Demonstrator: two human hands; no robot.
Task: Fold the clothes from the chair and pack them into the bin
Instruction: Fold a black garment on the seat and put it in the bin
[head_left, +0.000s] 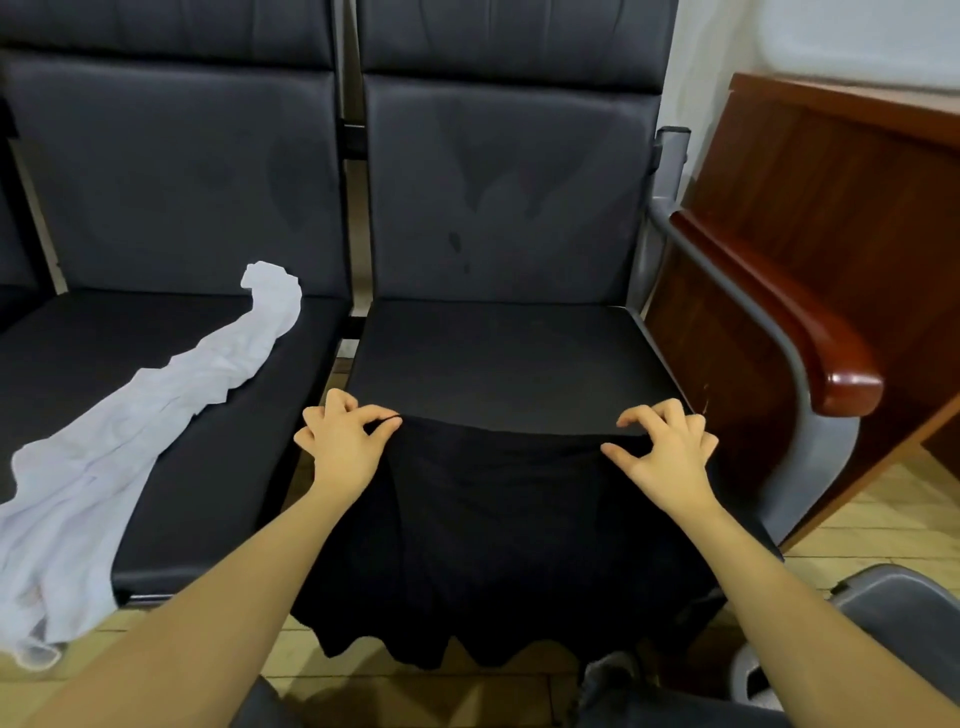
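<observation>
At the front edge of the right-hand seat (498, 358), a black garment (493, 519) is pinched at its upper corners by the left hand (343, 441) and right hand (665, 447), its length hanging toward the floor; a white garment (130, 421) lies on the neighbouring seat.

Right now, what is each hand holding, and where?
Both pinch the black garment by its top edge: left hand at one end, right hand at the other.

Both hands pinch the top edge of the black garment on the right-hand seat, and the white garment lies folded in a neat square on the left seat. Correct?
Not quite. The head view shows the white garment unfolded, strung out across the left seat and hanging over its front edge. The rest holds: left hand and right hand pinch the black garment.
</observation>
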